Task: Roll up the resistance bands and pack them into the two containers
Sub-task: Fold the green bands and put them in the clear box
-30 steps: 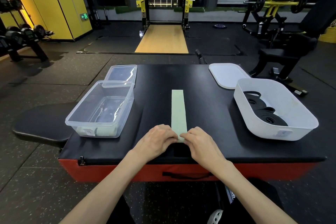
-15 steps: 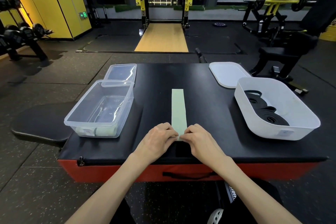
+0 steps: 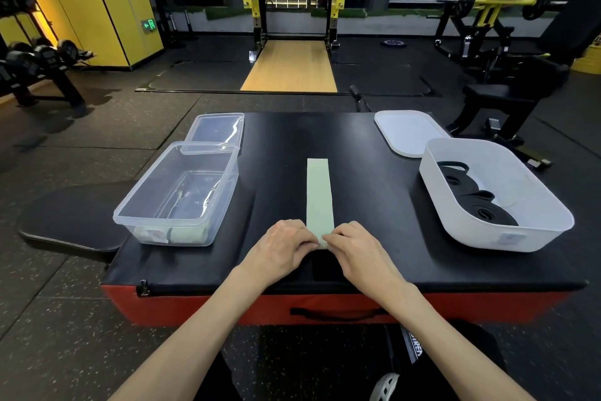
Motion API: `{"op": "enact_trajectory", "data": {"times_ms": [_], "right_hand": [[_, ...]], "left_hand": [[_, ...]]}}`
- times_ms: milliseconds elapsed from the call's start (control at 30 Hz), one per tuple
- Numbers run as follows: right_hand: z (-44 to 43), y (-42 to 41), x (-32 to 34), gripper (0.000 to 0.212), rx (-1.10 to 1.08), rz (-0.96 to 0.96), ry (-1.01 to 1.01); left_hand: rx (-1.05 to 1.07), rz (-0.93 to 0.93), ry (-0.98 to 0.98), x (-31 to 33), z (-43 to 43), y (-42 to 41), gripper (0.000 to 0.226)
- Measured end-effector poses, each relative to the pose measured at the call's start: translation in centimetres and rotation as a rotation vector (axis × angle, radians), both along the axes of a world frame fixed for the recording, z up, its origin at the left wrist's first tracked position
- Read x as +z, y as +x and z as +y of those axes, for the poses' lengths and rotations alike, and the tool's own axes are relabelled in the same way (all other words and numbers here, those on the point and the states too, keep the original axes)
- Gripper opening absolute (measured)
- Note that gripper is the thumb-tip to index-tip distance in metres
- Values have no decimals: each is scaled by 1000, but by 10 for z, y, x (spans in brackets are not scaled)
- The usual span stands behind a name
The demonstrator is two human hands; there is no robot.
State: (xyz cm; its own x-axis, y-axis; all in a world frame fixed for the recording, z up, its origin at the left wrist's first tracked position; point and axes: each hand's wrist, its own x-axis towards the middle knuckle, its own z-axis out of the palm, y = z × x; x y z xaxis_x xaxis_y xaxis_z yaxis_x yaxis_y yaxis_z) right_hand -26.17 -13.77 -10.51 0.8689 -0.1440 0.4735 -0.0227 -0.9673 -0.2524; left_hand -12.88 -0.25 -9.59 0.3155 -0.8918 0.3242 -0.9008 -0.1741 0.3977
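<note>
A pale green resistance band [image 3: 319, 195] lies flat down the middle of the black padded box top [image 3: 374, 205], running away from me. My left hand [image 3: 282, 247] and my right hand [image 3: 357, 249] pinch its near end from either side, where a small roll has formed under the fingertips. A clear plastic container [image 3: 177, 195] stands to the left with rolled pale bands [image 3: 185, 234] at its near end. A white container [image 3: 494, 195] to the right holds rolled black bands [image 3: 481, 205].
The clear lid [image 3: 218, 127] lies behind the clear container, and the white lid [image 3: 406, 132] behind the white one. The box has a red front with a black handle [image 3: 338, 314]. Gym machines, a dumbbell rack and a squat rack stand around.
Both hands have crept slightly forward along the band, and the flat green strip showing beyond the fingers has become a little shorter.
</note>
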Motion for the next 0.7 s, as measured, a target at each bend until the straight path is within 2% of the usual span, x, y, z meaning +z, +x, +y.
{"op": "enact_trajectory", "data": {"times_ms": [133,300,500,700], "right_hand": [[1,0,-1,3,21,-15,-32],[0,5,-2,11,-14,-17,7],[-1,7,1,13,-22,-17,62],[-3,7,-2,10,-36,-13,71]], "left_hand": [[0,-24,32,0,-2,0,20],[6,-59,13,-3,-3,0,20],[28,-119,-124,-5,5,-5,6],[5,-149,-117,-8,1,-3,2]]}}
